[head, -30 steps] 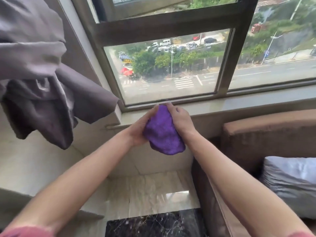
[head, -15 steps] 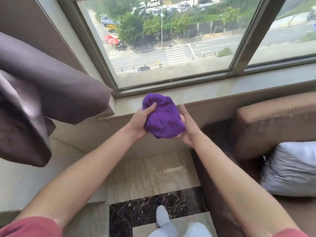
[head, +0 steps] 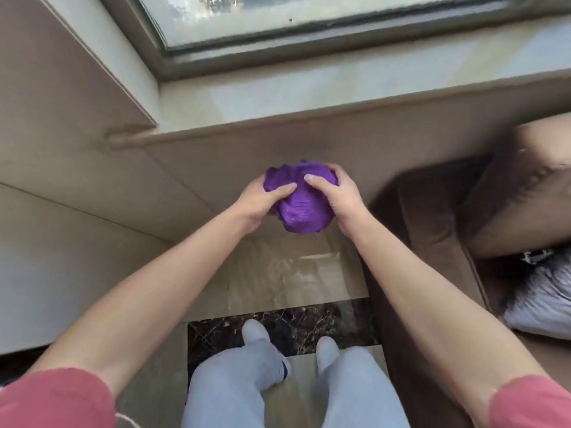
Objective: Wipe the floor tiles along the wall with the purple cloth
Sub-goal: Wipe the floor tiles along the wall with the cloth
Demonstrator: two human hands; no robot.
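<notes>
The purple cloth (head: 299, 202) is bunched into a ball and held in the air in front of the beige wall under the window sill. My left hand (head: 259, 202) grips its left side with the thumb pressed on top. My right hand (head: 339, 199) grips its right side, fingers curled over the top. Below them lie the beige floor tiles (head: 287, 273) along the wall, then a dark marbled strip (head: 287, 327). The cloth's underside is hidden.
A brown sofa (head: 432, 242) stands close on the right with a grey cushion (head: 543, 301) on it. The stone window sill (head: 309, 88) runs across above the wall. My legs and socked feet (head: 256, 338) stand on the dark strip. A side wall (head: 61, 242) closes the left.
The view has tilted down from the window to the floor. Both hands have lowered the cloth below the sill and gathered it into a tighter ball. The curtain has left the view.
</notes>
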